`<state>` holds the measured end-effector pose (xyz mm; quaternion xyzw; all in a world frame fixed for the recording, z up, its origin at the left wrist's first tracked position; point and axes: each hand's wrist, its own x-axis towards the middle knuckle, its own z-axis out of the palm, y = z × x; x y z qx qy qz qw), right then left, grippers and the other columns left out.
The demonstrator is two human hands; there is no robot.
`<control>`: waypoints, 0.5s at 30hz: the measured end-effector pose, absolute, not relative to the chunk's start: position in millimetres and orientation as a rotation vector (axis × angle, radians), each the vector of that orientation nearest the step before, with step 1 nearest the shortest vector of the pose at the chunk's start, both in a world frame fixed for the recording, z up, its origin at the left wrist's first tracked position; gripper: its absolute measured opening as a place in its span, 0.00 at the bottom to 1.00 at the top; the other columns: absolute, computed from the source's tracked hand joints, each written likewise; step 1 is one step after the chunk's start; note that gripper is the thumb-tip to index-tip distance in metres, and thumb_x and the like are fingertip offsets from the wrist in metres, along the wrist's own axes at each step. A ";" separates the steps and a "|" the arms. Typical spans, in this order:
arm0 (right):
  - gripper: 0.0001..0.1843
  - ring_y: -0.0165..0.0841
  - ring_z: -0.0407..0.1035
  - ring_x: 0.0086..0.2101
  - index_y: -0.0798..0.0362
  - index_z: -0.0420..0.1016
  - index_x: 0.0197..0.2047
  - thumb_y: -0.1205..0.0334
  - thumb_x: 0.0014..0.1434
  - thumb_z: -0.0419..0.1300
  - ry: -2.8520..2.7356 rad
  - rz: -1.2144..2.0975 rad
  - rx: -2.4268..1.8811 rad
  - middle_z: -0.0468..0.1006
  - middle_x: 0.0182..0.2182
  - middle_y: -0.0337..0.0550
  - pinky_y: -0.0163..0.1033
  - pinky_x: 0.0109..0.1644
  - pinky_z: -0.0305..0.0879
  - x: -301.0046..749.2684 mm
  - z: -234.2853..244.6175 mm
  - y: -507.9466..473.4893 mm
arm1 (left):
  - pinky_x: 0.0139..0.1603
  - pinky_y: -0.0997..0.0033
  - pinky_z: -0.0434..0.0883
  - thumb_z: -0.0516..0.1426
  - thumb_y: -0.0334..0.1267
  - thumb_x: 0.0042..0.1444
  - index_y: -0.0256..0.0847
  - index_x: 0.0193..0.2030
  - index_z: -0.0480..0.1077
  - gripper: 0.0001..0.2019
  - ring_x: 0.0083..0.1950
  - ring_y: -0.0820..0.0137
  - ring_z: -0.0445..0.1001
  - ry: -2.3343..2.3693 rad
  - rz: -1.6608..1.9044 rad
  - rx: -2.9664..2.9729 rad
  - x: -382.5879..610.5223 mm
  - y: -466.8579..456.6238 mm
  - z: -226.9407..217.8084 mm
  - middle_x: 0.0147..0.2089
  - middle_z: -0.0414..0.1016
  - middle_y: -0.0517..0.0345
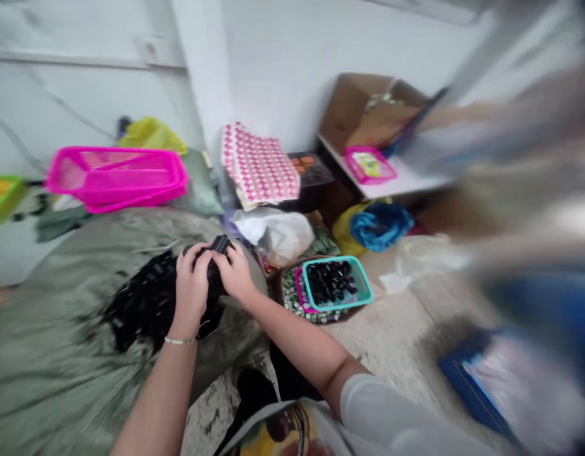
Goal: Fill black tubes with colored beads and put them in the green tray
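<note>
Both my hands meet over a large grey-green sack (pixel 50 304) whose opening shows a heap of small black plastic parts (pixel 145 304). My left hand (pixel 192 278) has its fingers curled around black pieces, and my right hand (pixel 233 272) pinches a short black ribbed cylinder-like part (pixel 221 243) at the fingertips. The fingers of the two hands nearly touch. What else lies in the palms is hidden. Right of the sack, a turquoise basket (pixel 368 288) holds similar black parts.
A pink tray sits under the turquoise basket, on a container of small green-and-white pieces (pixel 292 294). Pink baskets (pixel 116 177) rest behind the sack. A cardboard box (pixel 344 107) stands on a white table (pixel 397 185). A blue bin (pixel 482 386) is at lower right. The right side is blurred.
</note>
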<state>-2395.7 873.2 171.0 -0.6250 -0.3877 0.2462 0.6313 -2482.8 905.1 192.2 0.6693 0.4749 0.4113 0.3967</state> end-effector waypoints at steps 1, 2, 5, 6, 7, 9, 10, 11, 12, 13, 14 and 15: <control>0.13 0.34 0.66 0.47 0.46 0.77 0.40 0.52 0.60 0.53 -0.837 0.502 -1.453 0.73 0.44 0.39 0.38 0.56 0.58 -2371.6 173.1 857.8 | 0.58 0.68 0.61 0.52 0.44 0.58 0.45 0.45 0.71 0.12 0.53 0.65 0.66 1.122 0.996 1.725 -2456.0 896.2 194.3 0.48 0.67 0.56; 0.13 0.33 0.66 0.47 0.46 0.77 0.40 0.53 0.60 0.53 -0.778 0.454 -1.480 0.73 0.44 0.39 0.37 0.56 0.58 -2346.8 172.7 840.2 | 0.58 0.67 0.61 0.52 0.44 0.58 0.45 0.45 0.71 0.12 0.52 0.65 0.66 1.048 0.951 1.747 -2427.9 885.1 193.4 0.48 0.67 0.56; 0.14 0.34 0.66 0.48 0.47 0.77 0.41 0.53 0.59 0.53 -0.559 0.372 -1.577 0.74 0.45 0.38 0.36 0.56 0.58 -2274.1 154.5 776.2 | 0.60 0.65 0.59 0.52 0.44 0.57 0.45 0.44 0.72 0.12 0.53 0.64 0.66 0.874 0.789 1.792 -2341.5 839.9 172.3 0.48 0.68 0.55; 0.15 0.34 0.65 0.49 0.47 0.76 0.42 0.52 0.59 0.52 -0.482 0.355 -1.607 0.74 0.46 0.38 0.36 0.57 0.57 -2251.4 142.7 752.5 | 0.62 0.65 0.58 0.53 0.44 0.57 0.45 0.44 0.72 0.12 0.54 0.63 0.65 0.818 0.722 1.804 -2313.6 821.8 159.4 0.48 0.68 0.55; 0.16 0.35 0.65 0.50 0.47 0.76 0.42 0.52 0.59 0.52 -0.407 0.339 -1.633 0.74 0.47 0.39 0.37 0.58 0.56 -2229.7 128.2 728.5 | 0.63 0.65 0.57 0.53 0.44 0.57 0.45 0.44 0.72 0.12 0.55 0.63 0.65 0.764 0.642 1.811 -2286.6 802.9 144.1 0.49 0.68 0.54; 0.17 0.37 0.63 0.51 0.49 0.76 0.42 0.51 0.59 0.50 -0.266 0.316 -1.674 0.73 0.48 0.41 0.39 0.60 0.53 -2189.1 92.4 682.2 | 0.63 0.67 0.56 0.52 0.44 0.57 0.44 0.44 0.71 0.12 0.56 0.64 0.64 0.669 0.459 1.810 -2235.6 764.8 107.8 0.51 0.68 0.54; 0.18 0.38 0.63 0.52 0.50 0.76 0.42 0.51 0.58 0.50 -0.190 0.314 -1.692 0.73 0.48 0.43 0.40 0.60 0.52 -2170.2 71.9 661.1 | 0.64 0.67 0.55 0.52 0.43 0.58 0.44 0.44 0.71 0.12 0.57 0.64 0.63 0.643 0.364 1.801 -2211.7 746.7 87.4 0.51 0.68 0.54; 0.19 0.40 0.63 0.51 0.51 0.77 0.41 0.52 0.58 0.49 -0.113 0.312 -1.708 0.74 0.47 0.45 0.42 0.60 0.52 -2152.0 50.4 642.2 | 0.64 0.67 0.55 0.51 0.43 0.58 0.43 0.43 0.71 0.12 0.57 0.64 0.63 0.629 0.285 1.800 -2188.9 729.9 66.0 0.50 0.69 0.53; 0.19 0.41 0.64 0.50 0.52 0.77 0.40 0.51 0.57 0.49 -0.042 0.316 -1.719 0.75 0.46 0.47 0.42 0.60 0.53 -2134.7 28.5 625.7 | 0.64 0.66 0.55 0.51 0.43 0.58 0.43 0.42 0.72 0.12 0.57 0.63 0.63 0.622 0.221 1.804 -2167.2 715.0 43.9 0.50 0.69 0.52; 0.21 0.42 0.65 0.49 0.53 0.76 0.41 0.50 0.57 0.49 0.026 0.324 -1.724 0.75 0.45 0.48 0.43 0.58 0.55 -2118.2 6.5 611.8 | 0.63 0.65 0.56 0.51 0.43 0.57 0.42 0.42 0.72 0.12 0.57 0.62 0.63 0.621 0.158 1.810 -2146.7 702.2 21.6 0.49 0.70 0.51; 0.22 0.42 0.66 0.48 0.53 0.76 0.41 0.49 0.57 0.48 0.082 0.338 -1.724 0.76 0.44 0.49 0.43 0.57 0.57 -2102.8 -14.9 600.6 | 0.63 0.65 0.56 0.51 0.43 0.57 0.42 0.42 0.73 0.13 0.57 0.62 0.64 0.621 0.099 1.816 -2127.6 691.7 -0.7 0.49 0.70 0.51; 0.23 0.42 0.67 0.47 0.54 0.76 0.41 0.49 0.57 0.48 0.132 0.355 -1.723 0.77 0.43 0.49 0.43 0.55 0.59 -2088.3 -35.4 591.9 | 0.63 0.64 0.57 0.51 0.43 0.57 0.42 0.42 0.73 0.13 0.57 0.61 0.64 0.626 0.035 1.818 -2109.9 683.6 -22.5 0.49 0.70 0.50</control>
